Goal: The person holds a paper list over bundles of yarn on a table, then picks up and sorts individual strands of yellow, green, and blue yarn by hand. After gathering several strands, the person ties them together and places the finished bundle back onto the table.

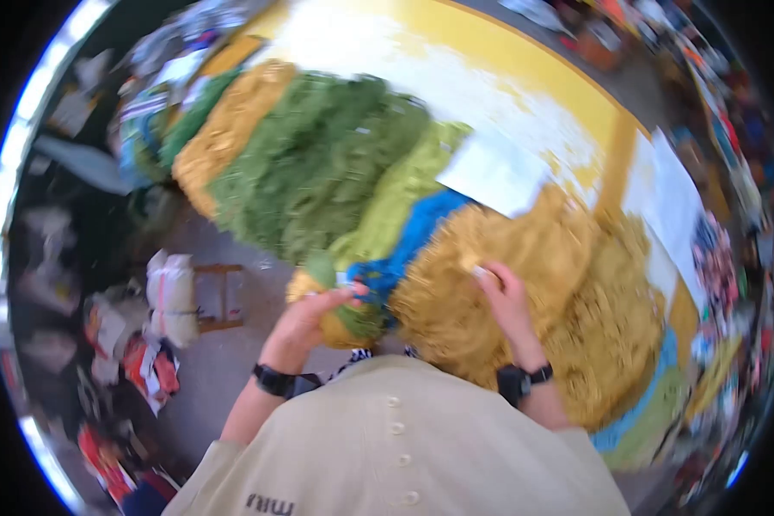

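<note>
My left hand [308, 313] is closed at the front edge of the heap, its fingertips against the end of a blue fabric strip [421, 232]. A small whitish and blue bit shows at those fingers, too blurred to name. Below that hand hangs a green and yellow bundle [353, 328]. Over the mustard-yellow fabric [525, 249], my right hand [509, 303] pinches a pale raised bit of this cloth between thumb and fingers. The yellow fabric lies crumpled, with ragged, fringe-like edges.
Green fabric piles [318, 155], a lime strip [404, 193] and an orange pile [236, 129] lie leftward on the yellow-and-white table [568, 77]. A white sheet [494, 170] rests on the fabrics. A strapped white bundle [172, 297] stands beside a wooden stool [222, 297] on the floor.
</note>
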Motion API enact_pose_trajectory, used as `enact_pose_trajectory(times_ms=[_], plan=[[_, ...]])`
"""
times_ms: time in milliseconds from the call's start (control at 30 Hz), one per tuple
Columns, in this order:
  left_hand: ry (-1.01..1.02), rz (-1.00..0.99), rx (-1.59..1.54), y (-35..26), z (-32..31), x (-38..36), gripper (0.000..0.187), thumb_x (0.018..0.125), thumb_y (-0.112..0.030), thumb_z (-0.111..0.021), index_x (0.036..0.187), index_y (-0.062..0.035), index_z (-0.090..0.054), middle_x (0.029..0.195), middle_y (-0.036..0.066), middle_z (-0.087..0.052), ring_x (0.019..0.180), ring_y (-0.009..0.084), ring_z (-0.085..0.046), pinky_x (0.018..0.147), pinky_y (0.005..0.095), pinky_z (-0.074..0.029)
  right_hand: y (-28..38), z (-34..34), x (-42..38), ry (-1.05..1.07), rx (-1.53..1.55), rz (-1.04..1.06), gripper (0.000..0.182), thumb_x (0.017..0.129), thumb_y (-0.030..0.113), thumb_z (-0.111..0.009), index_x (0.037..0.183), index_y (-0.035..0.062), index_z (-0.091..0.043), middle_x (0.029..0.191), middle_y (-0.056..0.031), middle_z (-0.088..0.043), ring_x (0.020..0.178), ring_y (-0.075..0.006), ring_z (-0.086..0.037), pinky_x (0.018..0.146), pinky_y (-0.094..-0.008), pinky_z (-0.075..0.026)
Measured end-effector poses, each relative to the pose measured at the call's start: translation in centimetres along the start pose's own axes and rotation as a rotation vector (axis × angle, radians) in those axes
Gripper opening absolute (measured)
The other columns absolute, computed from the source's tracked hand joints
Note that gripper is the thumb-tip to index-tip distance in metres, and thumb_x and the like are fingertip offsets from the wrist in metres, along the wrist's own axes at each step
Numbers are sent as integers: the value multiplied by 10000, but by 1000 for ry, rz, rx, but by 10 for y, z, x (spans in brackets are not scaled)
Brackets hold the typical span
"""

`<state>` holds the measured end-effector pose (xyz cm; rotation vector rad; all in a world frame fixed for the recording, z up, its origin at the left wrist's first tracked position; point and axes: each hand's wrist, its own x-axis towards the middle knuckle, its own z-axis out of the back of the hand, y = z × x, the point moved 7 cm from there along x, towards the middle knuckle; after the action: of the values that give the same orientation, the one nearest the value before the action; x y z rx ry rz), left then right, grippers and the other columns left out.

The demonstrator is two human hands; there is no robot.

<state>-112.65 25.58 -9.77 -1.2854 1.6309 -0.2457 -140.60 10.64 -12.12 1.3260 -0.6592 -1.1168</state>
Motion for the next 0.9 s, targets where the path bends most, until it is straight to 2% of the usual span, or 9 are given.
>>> enact_pose_trajectory(times_ms=[100,200,267,300,400,500,700,833,900], plan=[[121,23,-41,-7,-5,-10,289,930,-215,-637,1118,1,-676,1103,50,-674,1033,148,-607,898,298,-491,-18,0,12,-46,64,89,167,952,95,-559,1071,-20,-585,935,-54,-618,874,-123,-617,764,-258,-488],[91,-122,-42,-22,16,-19,274,933,-212,-644,1107,-2,-668,1063,40,-675,1015,146,-606,893,286,-476,-14,-7,21,-37,18,10,106,967,99,-504,982,4,-548,830,-24,-561,749,-95,-550,684,-241,-450],[128,-91,-152,-27,24,-24,253,932,-190,-649,1112,-12,-653,1013,27,-673,962,118,-603,855,257,-474,5,-20,22,-35,55,29,100,968,103,-497,955,11,-536,808,-18,-543,723,-89,-524,667,-238,-436],[79,-102,-159,-34,30,-32,166,945,-147,-620,1055,-28,-652,966,22,-662,860,98,-606,768,257,-522,10,-26,19,-50,84,23,102,969,106,-490,929,19,-523,785,-12,-525,697,-83,-498,649,-235,-422],[72,-161,-192,-46,59,-44,168,950,-133,-603,1074,-28,-646,1003,27,-668,877,102,-614,783,264,-529,9,-40,22,-67,56,97,94,967,96,-475,916,26,-511,772,-8,-509,686,-79,-486,647,-235,-421],[131,-140,-362,-58,82,-59,189,952,-115,-585,1111,-26,-635,1033,27,-674,903,108,-621,812,279,-534,8,-48,18,-111,29,104,113,980,121,-464,936,33,-518,773,-6,-513,695,-82,-485,662,-238,-419],[88,-214,-253,-77,126,-76,263,936,-134,-609,1176,-25,-613,1066,18,-676,948,110,-623,843,278,-521,7,-60,-2,-215,31,106,96,971,99,-474,944,20,-522,784,-12,-524,694,-76,-492,640,-227,-426],[104,-234,-171,-80,145,-82,232,936,-134,-608,1137,-23,-640,1118,19,-662,982,103,-615,843,274,-513,18,-72,-21,-245,-25,87,108,977,124,-501,980,22,-537,787,-13,-531,689,-65,-487,632,-219,-425],[80,-152,-217,-78,147,-84,220,935,-155,-613,1103,-21,-659,1124,28,-657,988,113,-616,845,266,-504,17,-73,-31,-260,-115,-21,145,973,140,-529,1030,10,-559,832,-29,-567,743,-98,-529,685,-245,-456]])
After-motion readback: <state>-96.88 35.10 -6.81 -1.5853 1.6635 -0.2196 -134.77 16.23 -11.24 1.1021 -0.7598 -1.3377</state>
